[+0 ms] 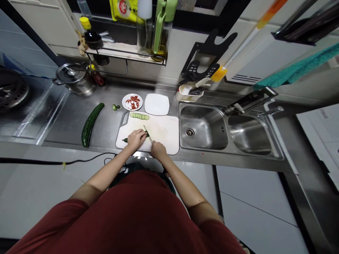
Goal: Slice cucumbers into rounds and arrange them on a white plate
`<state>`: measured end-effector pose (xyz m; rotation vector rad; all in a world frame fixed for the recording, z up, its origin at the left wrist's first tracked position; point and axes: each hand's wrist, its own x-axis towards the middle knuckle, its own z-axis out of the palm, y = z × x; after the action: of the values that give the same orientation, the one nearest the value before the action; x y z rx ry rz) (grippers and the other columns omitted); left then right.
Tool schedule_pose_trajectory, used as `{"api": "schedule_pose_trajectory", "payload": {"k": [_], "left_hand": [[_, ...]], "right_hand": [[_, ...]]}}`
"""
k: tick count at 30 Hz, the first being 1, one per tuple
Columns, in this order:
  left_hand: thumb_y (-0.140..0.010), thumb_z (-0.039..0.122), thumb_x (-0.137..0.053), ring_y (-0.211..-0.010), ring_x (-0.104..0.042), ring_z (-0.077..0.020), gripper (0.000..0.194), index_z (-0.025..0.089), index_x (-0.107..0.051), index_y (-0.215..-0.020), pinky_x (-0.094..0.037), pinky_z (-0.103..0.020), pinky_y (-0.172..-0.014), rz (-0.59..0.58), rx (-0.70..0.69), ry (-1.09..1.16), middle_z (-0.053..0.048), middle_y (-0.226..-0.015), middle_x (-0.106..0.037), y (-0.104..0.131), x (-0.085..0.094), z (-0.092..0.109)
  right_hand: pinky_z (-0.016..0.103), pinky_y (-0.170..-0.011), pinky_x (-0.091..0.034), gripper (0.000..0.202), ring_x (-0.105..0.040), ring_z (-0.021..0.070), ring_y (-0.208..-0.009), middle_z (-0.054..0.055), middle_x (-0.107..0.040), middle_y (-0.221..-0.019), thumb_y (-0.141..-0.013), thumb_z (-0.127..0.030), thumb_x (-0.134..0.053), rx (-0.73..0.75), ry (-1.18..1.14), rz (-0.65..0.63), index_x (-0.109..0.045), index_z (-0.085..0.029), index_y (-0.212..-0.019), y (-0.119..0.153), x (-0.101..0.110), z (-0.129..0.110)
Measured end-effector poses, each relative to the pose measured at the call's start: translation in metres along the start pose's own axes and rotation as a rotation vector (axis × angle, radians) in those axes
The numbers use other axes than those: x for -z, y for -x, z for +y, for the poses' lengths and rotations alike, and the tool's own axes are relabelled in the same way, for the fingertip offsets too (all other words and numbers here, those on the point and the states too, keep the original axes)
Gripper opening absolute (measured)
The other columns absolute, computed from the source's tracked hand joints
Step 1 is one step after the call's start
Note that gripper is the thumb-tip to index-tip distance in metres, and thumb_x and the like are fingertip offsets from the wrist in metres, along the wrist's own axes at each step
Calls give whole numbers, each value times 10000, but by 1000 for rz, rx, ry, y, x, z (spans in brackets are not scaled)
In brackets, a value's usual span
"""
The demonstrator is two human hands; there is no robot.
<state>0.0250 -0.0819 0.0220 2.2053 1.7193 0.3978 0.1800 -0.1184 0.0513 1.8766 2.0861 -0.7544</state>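
Observation:
On the white cutting board (164, 135) my left hand (136, 138) is closed over a slim dark green pepper (125, 140). Its pointed end sticks out to the left, and a bit of green shows at the fingertips on the right; the middle is hidden by the hand. My right hand (159, 151) grips the handle of a knife (148, 134). The blade slants up and left, close beside my left fingertips. A row of overlapping cucumber slices (139, 116) lies along the board's far edge.
Behind the board stand a plate of chopped red pieces (132, 102) and a white square plate (156, 104). A whole cucumber (91, 124) and small green end pieces (114, 107) lie left. A steel pot (75, 79) is farther left; a double sink (203, 127) adjoins the board's right.

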Motion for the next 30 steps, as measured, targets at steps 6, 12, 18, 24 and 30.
{"api": "schedule_pose_trajectory", "payload": {"k": [6,12,18,24,30], "left_hand": [[-906,355,-473,-1001,-554,-189,246,303,-674,-1038,-437,-295,-818,-19,22,-12,-14,-1113,-632,0,3,2],[-912,355,-456,-993,-553,-195,255,304,-669,-1044,-431,-299,-796,-14,7,-16,-10,-1114,-634,1,5,3],[-909,350,-459,-999,-550,-195,257,295,-671,-1044,-429,-298,-805,9,15,-13,-14,-1119,-633,1,4,3],[-908,363,-464,-990,-551,-196,252,297,-668,-1042,-427,-298,-784,6,24,0,-9,-1119,-635,2,3,3],[-911,362,-463,-992,-550,-193,252,296,-669,-1041,-427,-297,-798,15,24,2,-9,-1121,-635,2,0,2]], "right_hand": [[302,-795,-473,260,-638,228,-960,150,-659,-1016,-920,-145,-349,48,-18,24,-553,-116,-1079,-13,5,-4],[286,-821,-460,275,-631,215,-986,142,-660,-1048,-923,-137,-353,63,-58,55,-551,-119,-1114,-30,14,-13],[274,-821,-456,272,-635,209,-985,138,-663,-1031,-935,-140,-343,33,-44,74,-541,-120,-1120,-28,11,-14],[302,-793,-471,243,-644,226,-958,154,-660,-1005,-907,-110,-372,-16,-2,12,-539,-120,-1083,-2,-8,0],[329,-770,-485,233,-651,242,-939,150,-664,-991,-902,-108,-367,-50,3,-7,-536,-130,-1061,5,-17,4]]}}
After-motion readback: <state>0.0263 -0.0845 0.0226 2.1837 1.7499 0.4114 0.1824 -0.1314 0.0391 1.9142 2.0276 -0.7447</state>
